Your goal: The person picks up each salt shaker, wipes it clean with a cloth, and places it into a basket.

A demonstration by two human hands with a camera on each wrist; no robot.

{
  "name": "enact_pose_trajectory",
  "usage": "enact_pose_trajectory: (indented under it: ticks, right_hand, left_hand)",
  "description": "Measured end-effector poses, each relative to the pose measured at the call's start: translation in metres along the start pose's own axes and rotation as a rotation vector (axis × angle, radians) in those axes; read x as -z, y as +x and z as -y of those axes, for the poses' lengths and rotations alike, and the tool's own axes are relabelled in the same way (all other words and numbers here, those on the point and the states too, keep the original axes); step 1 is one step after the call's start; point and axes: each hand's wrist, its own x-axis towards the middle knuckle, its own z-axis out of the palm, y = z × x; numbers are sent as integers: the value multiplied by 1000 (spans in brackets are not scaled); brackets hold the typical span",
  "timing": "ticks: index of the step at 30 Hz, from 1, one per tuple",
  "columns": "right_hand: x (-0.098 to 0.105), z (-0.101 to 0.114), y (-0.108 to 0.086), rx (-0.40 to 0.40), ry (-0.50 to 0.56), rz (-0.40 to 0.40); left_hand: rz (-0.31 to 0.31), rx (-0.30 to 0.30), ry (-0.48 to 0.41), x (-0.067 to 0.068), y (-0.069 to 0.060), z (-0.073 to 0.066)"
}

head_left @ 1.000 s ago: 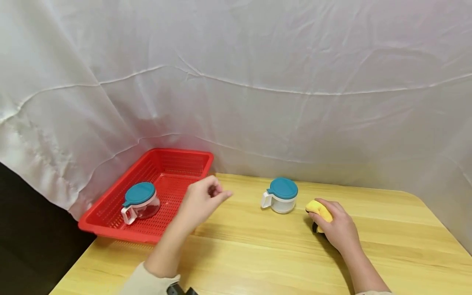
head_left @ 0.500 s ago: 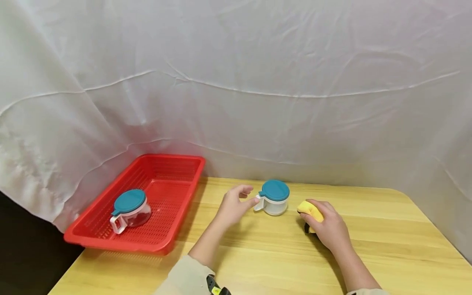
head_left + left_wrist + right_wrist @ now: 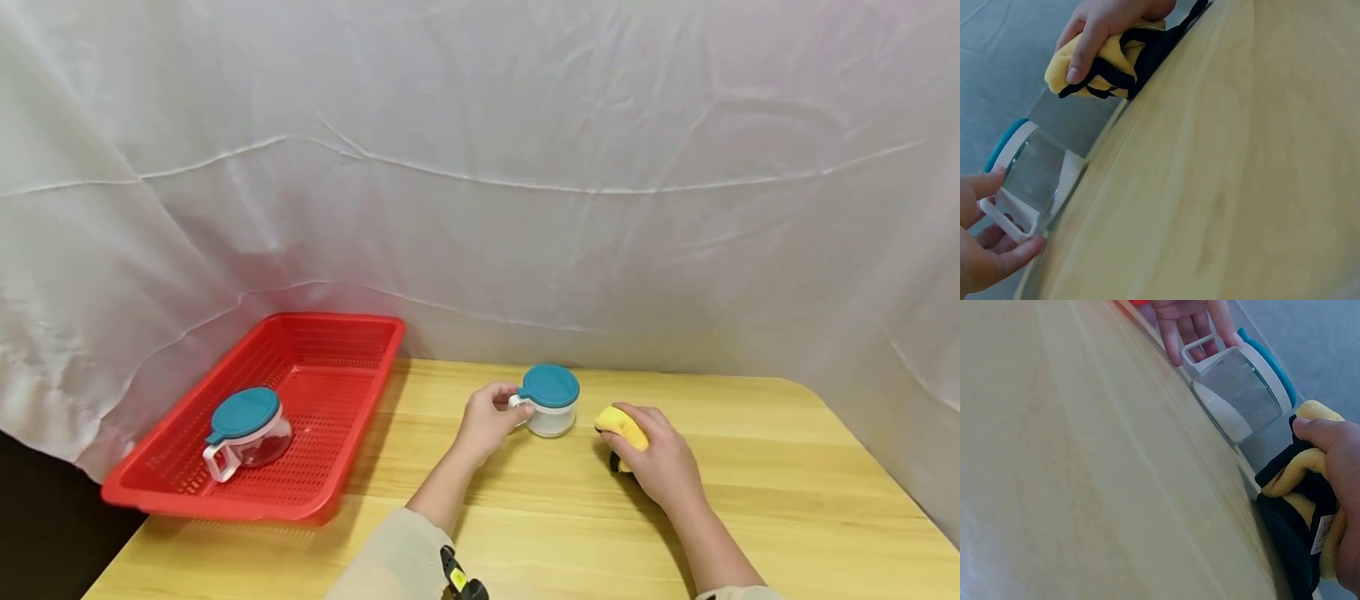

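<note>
My left hand (image 3: 483, 421) pinches the white loop handle (image 3: 1004, 222) of a round, clear-walled jar with a flat teal lid (image 3: 551, 402), my thumb up near the white collar and my fingers curled behind the loop. That jar stands upright on the pale yellow wood-grain table (image 3: 555, 517), near its back edge, and a sloping white, grainy layer (image 3: 1225, 412) lies in its bottom (both wrist views show it through the wall).

My right hand (image 3: 663, 462) grips a bunched, thick yellow-and-black fabric cloth (image 3: 626, 427), thumb pressed along one side. The cloth rests on the table just right of the jar, the two apart, and a small white fabric tag (image 3: 1321, 534) hangs from it.

Well to the left of the jar I hold sits a red, perforated plastic basket (image 3: 337, 392). Inside it, a second clear jar with a teal lid and white handle (image 3: 246, 414) stands upright, its handle pointing left and toward me. A silvery-white, creased fabric curtain (image 3: 480, 167) hangs behind everything, and a beige sleeve (image 3: 397, 558) covers my left forearm.
</note>
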Motion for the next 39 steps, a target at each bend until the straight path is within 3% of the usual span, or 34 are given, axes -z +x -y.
enact_pose_trajectory:
  ticks: [6, 19, 30, 39]
  right_hand:
    - [2, 2, 3, 15, 1, -10]
    - [3, 0, 3, 15, 2, -18]
    - [2, -2, 2, 32, 4, -24]
    - [-1, 1, -1, 5, -1, -13]
  left_hand:
    - [-12, 45, -187, -3, 1, 2]
    - [-76, 59, -336, -15, 4, 7]
    - [-135, 86, -369, -18, 3, 9]
    - [-145, 103, -361, -17, -2, 15]
